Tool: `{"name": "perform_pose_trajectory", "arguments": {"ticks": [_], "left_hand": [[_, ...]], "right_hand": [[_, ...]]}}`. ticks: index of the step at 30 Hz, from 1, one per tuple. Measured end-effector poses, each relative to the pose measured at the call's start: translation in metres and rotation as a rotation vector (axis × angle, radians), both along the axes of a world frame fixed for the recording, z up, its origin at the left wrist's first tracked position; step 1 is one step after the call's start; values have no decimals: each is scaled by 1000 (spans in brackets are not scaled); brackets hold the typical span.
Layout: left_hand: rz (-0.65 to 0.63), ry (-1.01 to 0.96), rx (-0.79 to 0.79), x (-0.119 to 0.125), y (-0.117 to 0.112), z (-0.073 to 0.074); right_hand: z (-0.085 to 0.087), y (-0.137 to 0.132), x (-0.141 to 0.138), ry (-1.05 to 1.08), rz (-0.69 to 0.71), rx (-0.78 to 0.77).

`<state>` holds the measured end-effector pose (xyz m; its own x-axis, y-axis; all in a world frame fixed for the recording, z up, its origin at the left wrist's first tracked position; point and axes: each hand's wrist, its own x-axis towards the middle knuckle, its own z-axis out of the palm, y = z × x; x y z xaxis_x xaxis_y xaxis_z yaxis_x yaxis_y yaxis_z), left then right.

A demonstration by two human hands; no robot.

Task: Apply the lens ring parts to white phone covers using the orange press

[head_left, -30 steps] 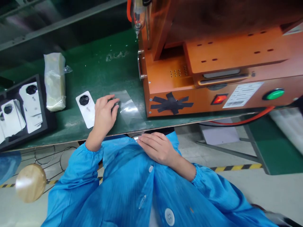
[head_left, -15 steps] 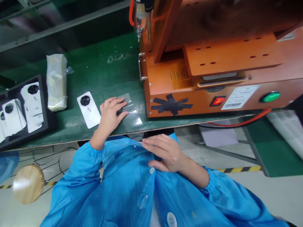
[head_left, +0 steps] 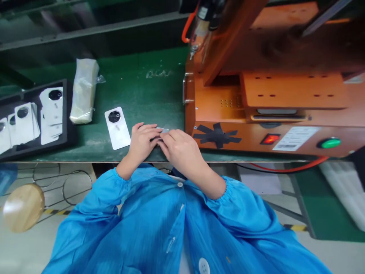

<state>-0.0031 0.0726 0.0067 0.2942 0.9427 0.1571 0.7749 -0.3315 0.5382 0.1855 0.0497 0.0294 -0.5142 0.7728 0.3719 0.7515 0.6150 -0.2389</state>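
Over the near edge of the green bench, my left hand [head_left: 144, 141] and my right hand [head_left: 184, 152] meet fingertip to fingertip. Both are closed in a pinch on a small clear plastic film [head_left: 163, 130], of which only a shiny strip shows between the fingers. My right hand covers the rest of it. Just left of my left hand, a white phone back cover [head_left: 119, 133] with a round black camera ring lies flat on the bench, close to my fingers.
A black tray [head_left: 68, 114] holding several white phone covers [head_left: 51, 114] stands at the left. Beside it lies a plastic-wrapped bundle [head_left: 84, 91]. An orange press machine [head_left: 228, 114] with a red switch and a green button occupies the right. Below is a wooden stool [head_left: 24, 207].
My right hand has risen from in front of my jacket to the bench and joined my left hand at the film. The view has shifted, moving the bench items rightward.
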Motion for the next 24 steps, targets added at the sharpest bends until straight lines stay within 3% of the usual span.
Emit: {"name": "perform_pose_trajectory", "arguments": {"ticks": [3,10,17,21,24], "left_hand": [[-50,0,3,-4,2,1],[2,-52,16,-5,4,-3],[-148,111,-8,-13,5,3],[-223,189,-70,-24,35,7],[-277,155,-169,-31,71,11]], "right_hand": [[-3,-2,2,-27,-35,18],[-7,-3,-4,-63,-45,106],[-14,-3,3,25,55,219],[-3,-10,7,92,48,250],[15,-13,13,276,45,149]]}}
